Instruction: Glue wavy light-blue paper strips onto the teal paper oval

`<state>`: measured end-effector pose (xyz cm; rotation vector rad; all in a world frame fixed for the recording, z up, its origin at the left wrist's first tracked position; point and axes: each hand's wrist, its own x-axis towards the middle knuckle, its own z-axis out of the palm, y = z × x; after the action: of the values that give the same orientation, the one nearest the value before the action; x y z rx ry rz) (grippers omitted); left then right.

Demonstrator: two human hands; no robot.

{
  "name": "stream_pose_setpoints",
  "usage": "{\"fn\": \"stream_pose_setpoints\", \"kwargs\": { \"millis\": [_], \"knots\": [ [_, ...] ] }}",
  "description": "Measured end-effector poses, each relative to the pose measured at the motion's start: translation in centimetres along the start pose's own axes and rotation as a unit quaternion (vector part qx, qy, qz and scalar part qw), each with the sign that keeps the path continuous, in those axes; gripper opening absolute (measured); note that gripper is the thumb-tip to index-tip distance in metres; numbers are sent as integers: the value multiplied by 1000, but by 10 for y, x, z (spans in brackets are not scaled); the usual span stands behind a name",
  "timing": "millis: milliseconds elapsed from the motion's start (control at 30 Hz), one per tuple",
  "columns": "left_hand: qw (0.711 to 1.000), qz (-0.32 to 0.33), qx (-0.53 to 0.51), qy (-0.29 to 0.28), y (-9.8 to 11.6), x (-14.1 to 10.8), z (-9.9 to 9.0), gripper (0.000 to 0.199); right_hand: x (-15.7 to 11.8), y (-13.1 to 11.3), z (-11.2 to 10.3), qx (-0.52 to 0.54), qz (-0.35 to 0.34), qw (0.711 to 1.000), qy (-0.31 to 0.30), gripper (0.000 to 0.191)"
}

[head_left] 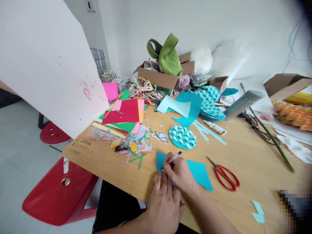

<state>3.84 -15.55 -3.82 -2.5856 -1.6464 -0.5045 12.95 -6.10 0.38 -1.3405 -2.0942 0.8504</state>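
Note:
A sheet of blue paper [200,174] lies near the front edge of the table. My right hand [179,172] grips a pen [175,156], its tip down at the left part of the sheet. My left hand [164,204] lies flat with fingers stretched out, over the paper's near edge and partly under my right hand. Right of the sheet rest red-handled scissors [225,175]. Just behind it sits a blue oval [182,137] covered with wavy pale paper strips. A small paper fish drawing [160,136] lies to the oval's left.
Coloured paper sheets [124,112] are piled at the left, with paper scraps [140,152] before them. A glue bottle [215,127], a grey flask [243,104] and a green stick [270,136] are at the right. Behind stands a cardboard box [157,78]. A red stool [58,191] is beside the table.

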Motion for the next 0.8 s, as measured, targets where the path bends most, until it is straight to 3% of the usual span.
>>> {"fn": "stream_pose_setpoints", "kwargs": {
  "millis": [500, 800],
  "knots": [
    [1000, 2, -2, 12, 0, -2, -1, 57, -4, -2, -1, -56, -34, 998, -9, 11],
    [997, -7, -38, -65, 0, -2, -8, 40, -6, -1, -1, -63, -29, 997, -14, 11]
  ]
}}
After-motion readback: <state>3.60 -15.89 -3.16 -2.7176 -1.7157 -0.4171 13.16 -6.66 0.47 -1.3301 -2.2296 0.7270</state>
